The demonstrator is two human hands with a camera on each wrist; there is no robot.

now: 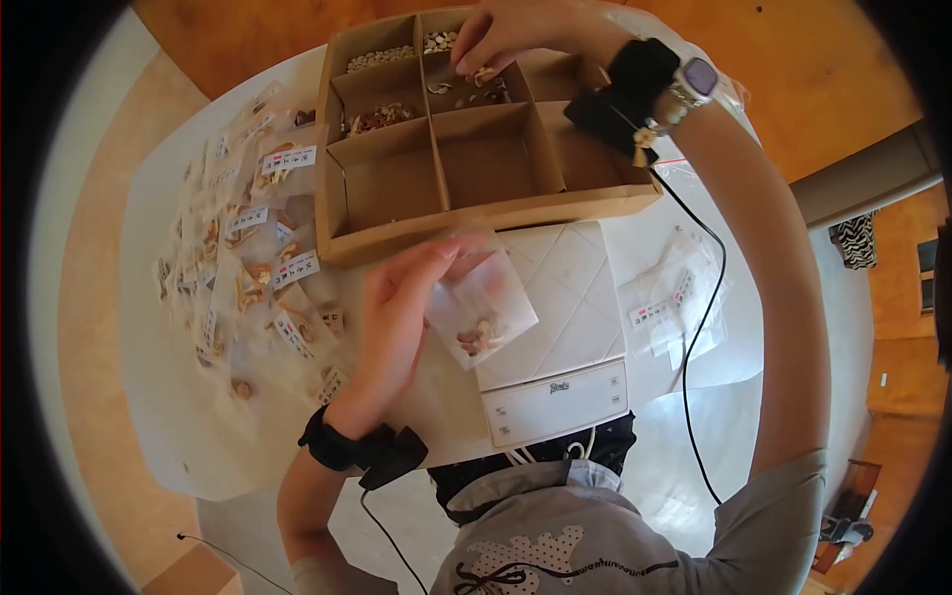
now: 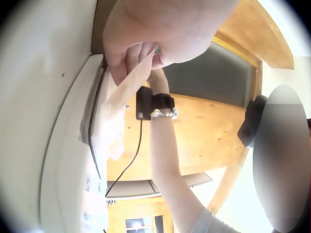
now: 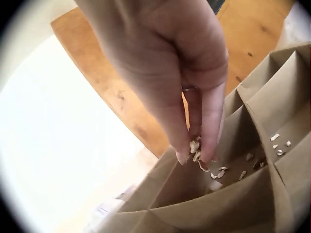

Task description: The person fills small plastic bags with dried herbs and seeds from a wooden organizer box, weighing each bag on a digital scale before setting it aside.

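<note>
My left hand (image 1: 395, 297) grips the upper edge of a small translucent packet (image 1: 504, 309), with some brown and pale dried pieces (image 1: 481, 339) at its bottom. In the left wrist view, thumb and fingers of the left hand (image 2: 163, 34) pinch the packet (image 2: 127, 92). At the back of a divided cardboard box (image 1: 397, 239), my right hand (image 1: 521, 28) reaches over a compartment. The right wrist view has the right hand (image 3: 175, 63) pinching a few pale, shrivelled dried bits (image 3: 195, 146) between fingertips. Loose pieces (image 3: 243, 174) lie on that compartment's floor below.
A white kitchen scale (image 1: 557, 399) sits in front of the box. Many filled, labelled packets (image 1: 248, 223) spread along the table's left side. More packets (image 1: 674, 307) lie at right. Other compartments hold pale seeds (image 1: 381, 59) and brown dried pieces (image 1: 381, 119). A black cable (image 1: 722, 268) trails from the right wrist.
</note>
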